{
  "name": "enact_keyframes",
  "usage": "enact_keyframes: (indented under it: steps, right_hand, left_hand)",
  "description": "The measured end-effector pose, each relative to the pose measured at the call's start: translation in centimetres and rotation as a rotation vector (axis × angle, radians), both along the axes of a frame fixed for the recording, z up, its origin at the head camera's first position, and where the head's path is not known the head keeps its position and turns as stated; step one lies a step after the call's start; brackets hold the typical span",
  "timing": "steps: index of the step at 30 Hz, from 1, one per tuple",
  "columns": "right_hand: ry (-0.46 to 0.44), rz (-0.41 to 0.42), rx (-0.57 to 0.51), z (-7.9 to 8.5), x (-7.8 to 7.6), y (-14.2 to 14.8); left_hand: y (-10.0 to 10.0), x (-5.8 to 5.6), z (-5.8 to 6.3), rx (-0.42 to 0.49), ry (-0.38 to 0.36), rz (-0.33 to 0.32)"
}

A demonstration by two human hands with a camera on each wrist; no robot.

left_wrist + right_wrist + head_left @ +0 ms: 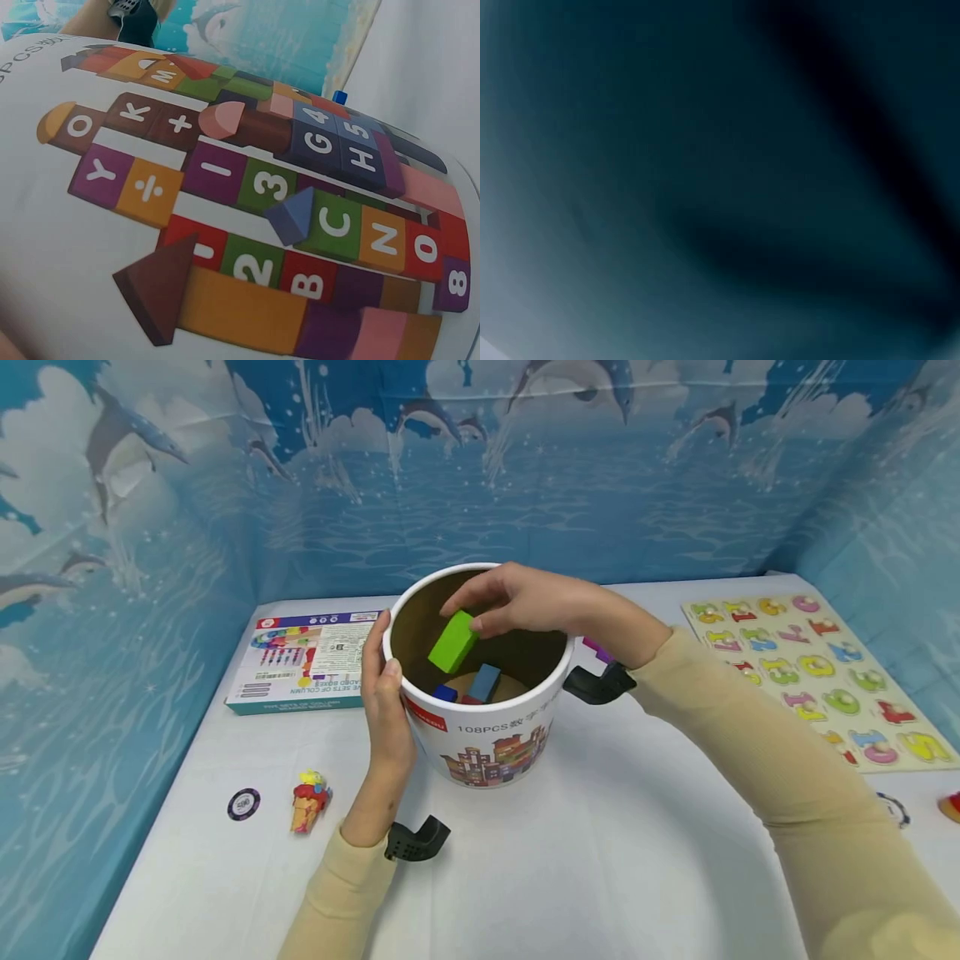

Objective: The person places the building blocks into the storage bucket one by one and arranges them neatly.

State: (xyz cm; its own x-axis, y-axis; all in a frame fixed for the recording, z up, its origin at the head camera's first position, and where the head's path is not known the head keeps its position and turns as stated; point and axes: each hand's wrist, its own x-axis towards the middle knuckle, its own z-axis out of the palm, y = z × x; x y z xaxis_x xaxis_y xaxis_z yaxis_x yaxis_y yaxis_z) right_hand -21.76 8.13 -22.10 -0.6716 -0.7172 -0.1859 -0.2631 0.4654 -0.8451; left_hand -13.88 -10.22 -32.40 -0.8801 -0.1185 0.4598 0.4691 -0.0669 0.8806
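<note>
A white toy-block bucket [480,714] with printed pictures of blocks stands upright in the middle of the table. At its left side, my left hand [386,718] holds the bucket, thumb and fingertips up at the rim. My right hand [517,597] reaches over the opening and pinches a bright green rectangular block [453,643] between thumb and fingers. Lower down inside lie a blue-grey block [484,682], a dark blue block [445,693] and part of a red one. The left wrist view is filled by the bucket's printed wall [247,187]; the right wrist view is dark and blurred.
Behind the left hand lies a flat toy box [307,660]. A poker chip [243,804] and an ice-cream-cone toy [309,802] sit at the left. On the right is a number puzzle board [817,681], with purple pieces [597,650] behind the bucket.
</note>
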Motion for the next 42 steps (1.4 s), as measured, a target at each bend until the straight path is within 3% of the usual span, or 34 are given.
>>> enact_keyframes:
  steps: [7, 13, 16, 20, 23, 25, 26, 28, 32, 36, 39, 42]
  right_hand:
    - [0.09, 0.098, 0.236, -0.6, -0.3, -1.3]
    - [0.157, 0.095, 0.237, -0.7, -0.3, -1.4]
    - [0.211, 0.03, 0.072, -0.9, -0.1, -0.8]
    - [0.241, -0.122, -0.332, -0.6, 1.0, 2.0]
    - [0.182, -0.342, -0.588, -1.8, 1.1, 5.9]
    - [0.099, -0.533, -0.613, -3.9, 0.4, 8.8]
    - [0.042, -0.624, -0.597, -5.6, -0.3, 10.2]
    - [-0.029, -0.784, -0.459, -8.9, -1.1, 12.7]
    - [-0.073, -0.947, -0.15, -14.7, -1.9, 16.0]
    - [0.013, -0.918, 0.056, -17.5, -2.6, 17.2]
    - [0.104, -0.793, 0.256, -18.3, -3.2, 17.0]
    - [0.187, -0.738, 0.386, -18.5, -3.5, 16.2]
  left_hand:
    - [-0.2, 0.1, 0.0, -0.016, -0.014, 0.026]
    - [-0.3, -0.1, -0.3, 0.007, -0.006, 0.01]
    - [-0.4, -0.2, -0.5, 0.018, 0.0, 0.0]
    - [-0.3, -0.2, -0.6, 0.033, 0.011, -0.014]
    - [-0.2, -0.3, -0.4, 0.028, 0.018, -0.018]
    - [-0.3, -0.2, -0.3, 0.019, 0.019, -0.005]
    - [-0.3, -0.3, -0.3, 0.014, 0.018, 0.002]
    - [-0.5, -0.2, -0.3, 0.011, 0.016, 0.009]
    - [-0.5, -0.2, -0.4, 0.026, 0.024, -0.009]
    - [-0.4, -0.1, -0.3, 0.03, 0.021, -0.008]
    - [-0.3, -0.1, -0.2, 0.031, 0.025, -0.009]
    - [-0.3, -0.3, -0.1, 0.029, 0.039, -0.02]
